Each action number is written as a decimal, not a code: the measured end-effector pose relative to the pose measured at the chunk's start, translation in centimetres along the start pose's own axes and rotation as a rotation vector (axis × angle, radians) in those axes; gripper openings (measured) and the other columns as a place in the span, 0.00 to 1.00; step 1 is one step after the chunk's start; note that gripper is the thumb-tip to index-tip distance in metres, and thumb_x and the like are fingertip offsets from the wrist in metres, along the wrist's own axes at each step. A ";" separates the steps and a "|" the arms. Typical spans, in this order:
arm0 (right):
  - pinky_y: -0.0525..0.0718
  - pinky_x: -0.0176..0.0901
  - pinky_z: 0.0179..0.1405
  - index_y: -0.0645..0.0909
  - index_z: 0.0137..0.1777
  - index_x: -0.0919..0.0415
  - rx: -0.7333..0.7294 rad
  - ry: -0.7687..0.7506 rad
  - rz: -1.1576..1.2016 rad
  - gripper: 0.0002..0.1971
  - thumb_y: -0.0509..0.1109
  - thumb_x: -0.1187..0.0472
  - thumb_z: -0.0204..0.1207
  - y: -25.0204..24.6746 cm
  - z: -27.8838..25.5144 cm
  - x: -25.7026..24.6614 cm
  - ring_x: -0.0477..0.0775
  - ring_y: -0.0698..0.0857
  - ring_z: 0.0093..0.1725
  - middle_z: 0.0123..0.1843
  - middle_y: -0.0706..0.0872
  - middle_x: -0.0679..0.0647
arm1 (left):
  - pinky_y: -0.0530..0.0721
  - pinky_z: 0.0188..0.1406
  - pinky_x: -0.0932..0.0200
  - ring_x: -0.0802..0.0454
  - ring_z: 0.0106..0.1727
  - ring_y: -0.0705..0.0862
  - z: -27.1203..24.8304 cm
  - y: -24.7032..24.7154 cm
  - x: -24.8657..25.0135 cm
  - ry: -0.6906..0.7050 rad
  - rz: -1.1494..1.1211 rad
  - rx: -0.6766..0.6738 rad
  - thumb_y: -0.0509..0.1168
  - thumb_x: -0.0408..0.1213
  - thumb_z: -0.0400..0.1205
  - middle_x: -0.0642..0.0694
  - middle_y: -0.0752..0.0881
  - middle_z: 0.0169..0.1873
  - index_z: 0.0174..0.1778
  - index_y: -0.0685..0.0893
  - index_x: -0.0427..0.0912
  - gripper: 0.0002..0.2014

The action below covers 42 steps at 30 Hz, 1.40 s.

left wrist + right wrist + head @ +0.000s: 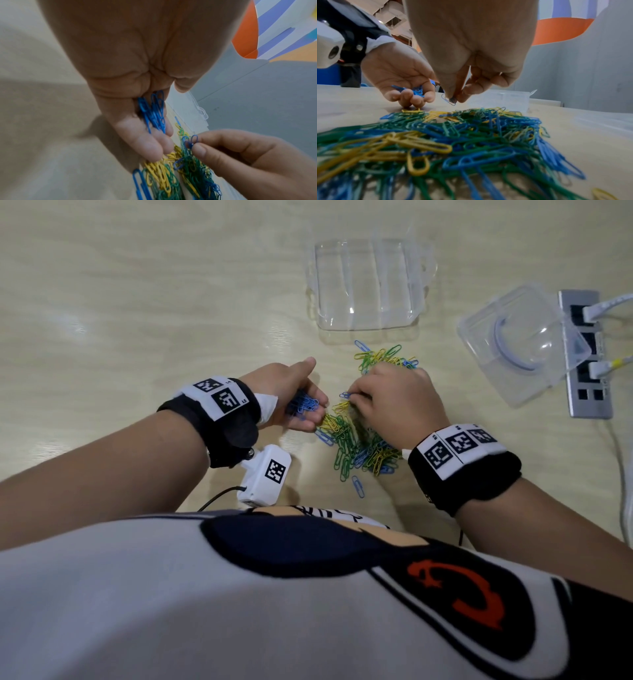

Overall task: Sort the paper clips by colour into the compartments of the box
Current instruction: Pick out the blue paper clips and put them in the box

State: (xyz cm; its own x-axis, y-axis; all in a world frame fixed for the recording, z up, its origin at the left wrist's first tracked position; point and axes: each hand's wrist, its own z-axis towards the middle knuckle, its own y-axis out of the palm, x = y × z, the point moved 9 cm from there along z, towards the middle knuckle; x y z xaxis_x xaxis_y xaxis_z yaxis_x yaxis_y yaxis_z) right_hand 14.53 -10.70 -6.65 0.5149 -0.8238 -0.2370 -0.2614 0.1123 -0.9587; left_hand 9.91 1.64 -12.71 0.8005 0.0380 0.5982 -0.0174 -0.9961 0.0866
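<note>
— On the pale wooden table (137,302), what is seen?

— A mixed pile of paper clips (356,440), blue, green and yellow, is spread just in front of the person. Beyond it, the clear compartment box (368,282) is set, with nothing coloured visible inside it from the head view.

— How is the left hand (291,395) held?

— It is turned palm up and cupped at the pile's left edge, and a bunch of blue clips (154,112) is cradled in the curled fingers. In the right wrist view its fingertips (418,100) are seen touching the table beside a yellow clip.

— And the right hand (397,402)?

— It is held above the pile, fingers bent, and a blue clip (191,141) is pinched between thumb and forefinger, close to the left palm. Whether one clip or two is pinched cannot be told.

— What else is laid out?

— A clear lid (517,344) is placed to the right of the box, partly over a metal socket strip (587,392) into which white plugs are fitted. Marker-printed wrist bands are worn on both arms, and a small white camera unit (265,475) is hung below the left wrist.
</note>
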 end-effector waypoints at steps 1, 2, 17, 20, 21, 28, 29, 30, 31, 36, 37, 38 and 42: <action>0.70 0.51 0.56 0.86 0.55 0.50 0.014 0.012 0.011 0.12 0.61 0.52 0.83 -0.2 0.0 0.3 0.56 0.82 0.55 0.52 0.84 0.50 | 0.85 0.43 0.53 0.46 0.31 0.79 0.0 0.1 0.0 -0.001 0.003 0.001 0.46 0.54 0.88 0.37 0.81 0.31 0.43 0.81 0.33 0.29; 0.70 0.50 0.56 0.86 0.55 0.50 0.029 0.030 0.030 0.12 0.61 0.53 0.83 -0.4 -0.1 0.6 0.56 0.82 0.55 0.52 0.84 0.50 | 0.86 0.41 0.54 0.46 0.31 0.79 0.0 0.2 0.1 -0.002 0.007 0.001 0.46 0.55 0.88 0.37 0.81 0.31 0.43 0.81 0.33 0.29; 0.71 0.51 0.53 0.85 0.54 0.49 -0.010 0.043 -0.072 0.09 0.64 0.54 0.79 1.2 -0.6 0.7 0.59 0.82 0.54 0.50 0.81 0.51 | 0.86 0.30 0.62 0.52 0.29 0.77 -0.6 1.5 0.2 -0.024 0.022 -0.043 0.48 0.49 0.89 0.42 0.81 0.28 0.38 0.78 0.39 0.22; 0.72 0.51 0.52 0.85 0.51 0.52 -0.007 0.040 -0.077 0.07 0.66 0.55 0.78 1.4 -0.5 0.6 0.60 0.82 0.53 0.49 0.82 0.52 | 0.85 0.33 0.62 0.51 0.32 0.71 -0.9 1.4 0.3 -0.016 0.041 -0.050 0.50 0.43 0.89 0.42 0.78 0.31 0.38 0.75 0.42 0.17; 0.72 0.51 0.51 0.84 0.50 0.52 -0.005 0.039 -0.082 0.06 0.66 0.55 0.78 1.4 -0.5 0.6 0.60 0.82 0.53 0.48 0.82 0.52 | 0.85 0.37 0.61 0.51 0.32 0.71 -0.9 1.3 0.3 -0.010 0.038 -0.052 0.50 0.41 0.89 0.42 0.78 0.31 0.39 0.74 0.41 0.15; 0.71 0.48 0.50 0.86 0.50 0.51 0.068 0.089 0.032 0.09 0.64 0.54 0.79 -0.1 -0.7 1.6 0.57 0.81 0.52 0.49 0.82 0.51 | 0.83 0.44 0.56 0.50 0.32 0.72 -0.9 1.2 0.3 -0.008 0.001 -0.052 0.48 0.41 0.89 0.42 0.79 0.32 0.40 0.77 0.39 0.17; 0.71 0.49 0.51 0.86 0.50 0.52 0.092 0.098 0.062 0.09 0.64 0.54 0.79 -0.5 -0.7 1.6 0.57 0.81 0.52 0.49 0.82 0.52 | 0.84 0.39 0.59 0.50 0.32 0.72 -0.9 1.3 0.3 -0.015 0.008 -0.053 0.47 0.43 0.89 0.42 0.78 0.32 0.39 0.77 0.40 0.19; 0.72 0.49 0.52 0.86 0.50 0.53 0.114 0.107 0.089 0.09 0.64 0.54 0.79 -0.8 -0.8 1.6 0.57 0.81 0.52 0.48 0.82 0.52 | 0.83 0.35 0.61 0.51 0.32 0.72 -0.9 1.4 0.3 -0.020 0.019 -0.055 0.47 0.45 0.90 0.42 0.78 0.31 0.39 0.77 0.40 0.20; 0.72 0.50 0.52 0.85 0.49 0.53 0.133 0.114 0.118 0.09 0.64 0.55 0.79 -1.0 -0.8 1.5 0.57 0.81 0.51 0.48 0.82 0.51 | 0.83 0.33 0.63 0.51 0.31 0.72 -0.8 1.6 0.4 -0.022 0.030 -0.056 0.46 0.46 0.89 0.41 0.78 0.31 0.39 0.77 0.40 0.21; 0.77 0.55 0.55 0.85 0.48 0.52 0.167 0.033 0.306 0.11 0.63 0.50 0.78 -1.9 -1.0 -0.5 0.53 0.83 0.49 0.44 0.85 0.48 | 0.86 0.35 0.60 0.50 0.30 0.77 -0.5 2.2 0.6 -0.016 -0.016 -0.043 0.48 0.50 0.89 0.41 0.81 0.29 0.42 0.78 0.38 0.22; 0.77 0.55 0.55 0.86 0.50 0.50 0.139 0.004 0.311 0.13 0.62 0.48 0.78 -1.7 -0.9 -1.3 0.53 0.83 0.49 0.44 0.84 0.47 | 0.87 0.36 0.59 0.49 0.30 0.78 -0.5 2.3 0.7 -0.004 -0.042 -0.039 0.49 0.50 0.88 0.41 0.81 0.28 0.42 0.78 0.38 0.21; 0.77 0.55 0.55 0.86 0.51 0.49 0.125 -0.009 0.320 0.13 0.61 0.48 0.78 -1.5 -0.8 -1.8 0.53 0.82 0.49 0.44 0.84 0.48 | 0.87 0.38 0.57 0.49 0.29 0.78 -0.5 2.4 0.8 0.007 -0.066 -0.037 0.51 0.49 0.88 0.41 0.80 0.28 0.42 0.78 0.38 0.20; 0.79 0.56 0.54 0.85 0.57 0.53 0.242 0.124 0.328 0.12 0.63 0.57 0.79 -1.8 0.0 0.2 0.58 0.82 0.51 0.51 0.83 0.54 | 0.87 0.33 0.59 0.51 0.28 0.81 -0.5 2.5 0.5 -0.016 -0.065 -0.061 0.50 0.50 0.88 0.40 0.81 0.31 0.40 0.80 0.37 0.23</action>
State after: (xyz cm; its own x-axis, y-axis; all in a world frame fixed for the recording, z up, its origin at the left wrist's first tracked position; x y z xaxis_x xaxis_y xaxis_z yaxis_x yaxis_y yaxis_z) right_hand 15.07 -11.07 -4.95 0.3300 -0.7816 -0.5293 -0.1882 0.4950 -0.8483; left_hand 9.94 -0.79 -11.79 0.8104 0.1007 0.5772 -0.0014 -0.9848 0.1738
